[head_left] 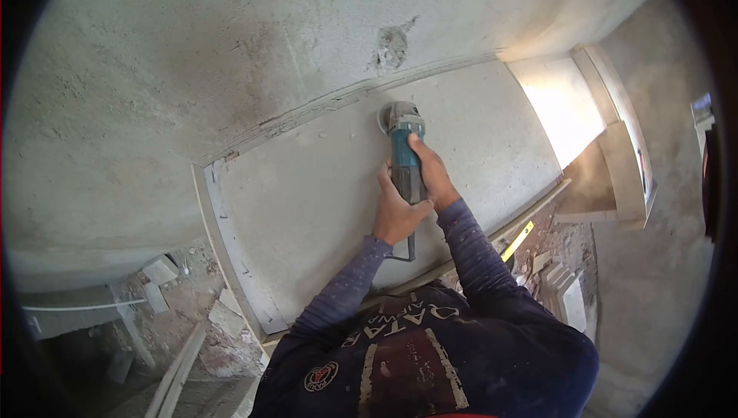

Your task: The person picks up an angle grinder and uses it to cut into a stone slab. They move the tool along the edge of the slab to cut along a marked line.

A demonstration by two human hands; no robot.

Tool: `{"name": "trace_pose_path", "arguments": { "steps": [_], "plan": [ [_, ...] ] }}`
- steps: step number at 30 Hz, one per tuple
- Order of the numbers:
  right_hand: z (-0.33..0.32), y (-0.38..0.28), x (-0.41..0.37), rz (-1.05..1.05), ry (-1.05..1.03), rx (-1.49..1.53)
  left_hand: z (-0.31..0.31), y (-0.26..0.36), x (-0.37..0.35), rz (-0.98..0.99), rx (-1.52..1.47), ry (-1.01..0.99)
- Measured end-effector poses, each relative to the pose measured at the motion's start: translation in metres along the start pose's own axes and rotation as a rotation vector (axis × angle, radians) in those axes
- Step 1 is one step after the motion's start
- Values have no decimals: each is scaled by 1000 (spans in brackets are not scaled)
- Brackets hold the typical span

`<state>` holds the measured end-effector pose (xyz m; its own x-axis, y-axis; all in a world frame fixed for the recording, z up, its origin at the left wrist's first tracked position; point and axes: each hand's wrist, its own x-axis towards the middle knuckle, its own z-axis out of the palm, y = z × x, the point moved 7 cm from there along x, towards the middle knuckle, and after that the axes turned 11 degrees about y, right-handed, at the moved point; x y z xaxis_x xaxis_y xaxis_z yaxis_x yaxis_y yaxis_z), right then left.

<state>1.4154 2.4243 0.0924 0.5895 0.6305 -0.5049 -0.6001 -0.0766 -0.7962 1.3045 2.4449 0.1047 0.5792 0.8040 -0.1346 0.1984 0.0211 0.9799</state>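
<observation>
Both my hands grip a teal and black angle grinder, its metal head and disc pointing toward the wall over a dusty grey slab. My left hand is wrapped round the black rear of the body, thumb across it. Further forward, my right hand closes on the right side, with its thumb on the teal housing. The disc, partly hidden by the guard, lies close over the slab near its back edge. A cord loops at the rear end of the tool.
A rough plastered wall rises behind the slab. Wooden boards edge its left side. Rubble and broken pieces lie on the floor at left. A yellow level and stacked tiles are at right, near a wooden frame.
</observation>
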Motion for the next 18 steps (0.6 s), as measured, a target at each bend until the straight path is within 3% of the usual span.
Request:
{"name": "trace_pose_path", "arguments": {
  "steps": [9, 14, 18],
  "plan": [
    [-108, -9, -125, -70, 323, 327, 75, 36, -100, 66, 19, -367],
    [-193, 24, -152, -153, 476, 423, 120, 33, -148, 139, 84, -516],
    [-208, 23, -189, -215, 420, 431, 145, 4, -172, 242, 164, -517]
  ]
}}
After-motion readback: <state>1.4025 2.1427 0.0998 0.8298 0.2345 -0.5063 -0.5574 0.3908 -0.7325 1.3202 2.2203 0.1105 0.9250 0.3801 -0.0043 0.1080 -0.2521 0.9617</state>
